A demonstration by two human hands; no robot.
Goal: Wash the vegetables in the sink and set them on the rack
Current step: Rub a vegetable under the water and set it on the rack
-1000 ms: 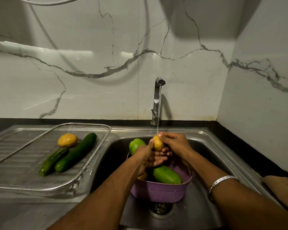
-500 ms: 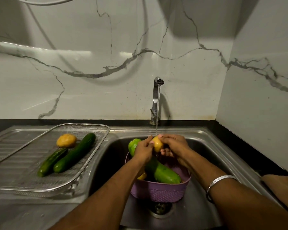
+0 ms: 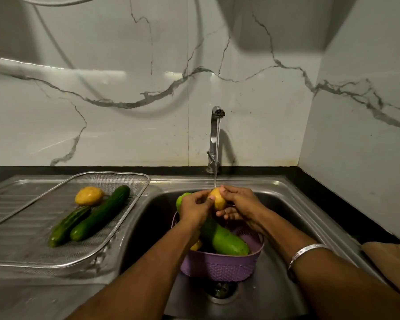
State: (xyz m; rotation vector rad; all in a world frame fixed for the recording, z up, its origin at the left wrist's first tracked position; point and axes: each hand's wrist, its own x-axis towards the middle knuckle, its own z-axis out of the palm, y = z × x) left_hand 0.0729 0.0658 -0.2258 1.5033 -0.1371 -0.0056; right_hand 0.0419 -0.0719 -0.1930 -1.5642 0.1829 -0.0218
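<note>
Both hands [image 3: 219,205] grip potato [image 3: 218,199] above basket rim [image 3: 219,269].

Dim indoor light w/ a greenish-grey cast. Long bright streak of glare on the marble wall [image 3: 102,116] at upper left; broad soft shadows overhead and behind the tap [image 3: 215,137]. Sink basin [image 3: 293,269] dark. Wide-angle bend at edges; forearms at bottom slightly soft, centre sharp.
</note>
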